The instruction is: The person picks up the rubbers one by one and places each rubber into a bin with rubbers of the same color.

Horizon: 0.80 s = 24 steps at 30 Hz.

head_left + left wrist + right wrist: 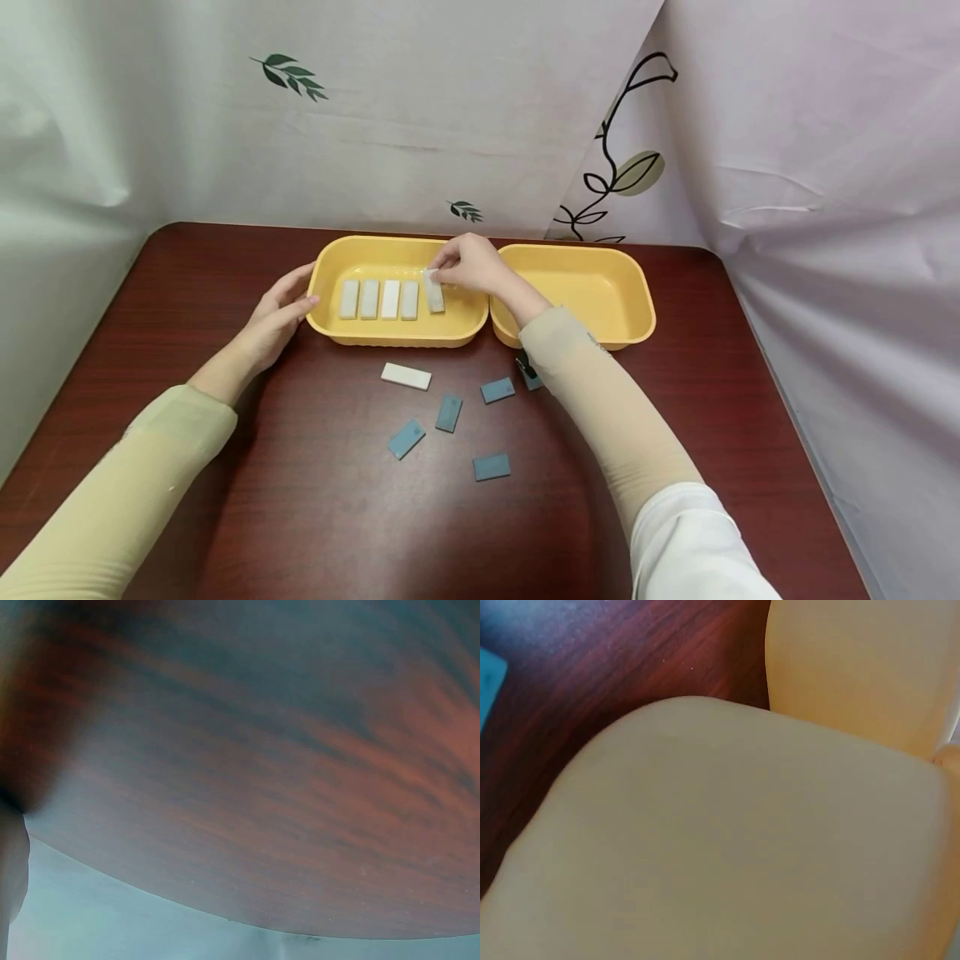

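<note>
Near the back of the table, my left hand (pixel 277 321) holds the left rim of a yellow tray (pixel 408 340), its thumb over the edge. My right hand (pixel 471 262) reaches into this tray and pinches the upper end of a white rectangular block (pixel 434 296), which leans slightly. To its left, several similar whitish blocks (pixel 369 300) stand in a row inside the tray. The left wrist view has mostly blurred tabletop; a sleeve fills much of the right wrist view, and neither shows the grips.
A second yellow tray (pixel 592 292) adjoins the first on the right, partly behind my right forearm. In front lie one white block (pixel 406 376) and several blue-grey rectangular pieces (pixel 448 413) on the dark red wooden table (pixel 322 500). Pale curtains hang around it.
</note>
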Tool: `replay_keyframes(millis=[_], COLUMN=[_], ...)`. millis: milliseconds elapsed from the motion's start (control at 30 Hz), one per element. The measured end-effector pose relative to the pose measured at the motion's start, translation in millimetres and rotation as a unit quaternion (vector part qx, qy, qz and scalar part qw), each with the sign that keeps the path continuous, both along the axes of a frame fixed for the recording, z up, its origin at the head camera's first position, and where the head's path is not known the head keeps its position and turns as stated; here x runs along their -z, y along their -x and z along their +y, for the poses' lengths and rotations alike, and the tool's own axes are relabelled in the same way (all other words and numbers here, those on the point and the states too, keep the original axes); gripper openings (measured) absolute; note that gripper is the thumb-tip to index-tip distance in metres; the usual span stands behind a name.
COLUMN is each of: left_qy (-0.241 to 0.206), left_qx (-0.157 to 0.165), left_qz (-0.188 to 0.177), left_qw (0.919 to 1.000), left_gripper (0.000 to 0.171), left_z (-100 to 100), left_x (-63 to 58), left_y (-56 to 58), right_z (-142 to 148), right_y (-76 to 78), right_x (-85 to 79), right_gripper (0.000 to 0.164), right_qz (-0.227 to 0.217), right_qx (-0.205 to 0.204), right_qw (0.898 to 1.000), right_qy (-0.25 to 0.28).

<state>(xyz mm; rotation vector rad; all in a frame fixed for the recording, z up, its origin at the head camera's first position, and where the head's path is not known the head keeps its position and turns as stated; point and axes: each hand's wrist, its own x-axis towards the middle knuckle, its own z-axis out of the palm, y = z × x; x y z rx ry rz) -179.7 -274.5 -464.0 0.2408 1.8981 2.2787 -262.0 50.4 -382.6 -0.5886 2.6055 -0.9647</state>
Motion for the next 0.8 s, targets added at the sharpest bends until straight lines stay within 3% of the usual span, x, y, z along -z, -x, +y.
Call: replay_keyframes(millis=[300,800], left_qy=[-0.004,-0.003], left_qx=[0.000,-0.001], left_qz=[0.000,0.001], left_qw=[1.0000,1.0000], left_gripper=[0.050,0.050], left_z=[0.3,-0.2], left_x=[0.5,0.7], left_y=[0.1,0.9], right_z=[-1.7,-7.8], right_y=[2.0,5.2], right_x=[1.4,6.3], right_gripper=[0.011,0.011], right_qz=[-0.010,0.017], right_qx=[-0.003,-0.024], right_qw=[1.000,0.998], right_qy=[-0.007,-0.052])
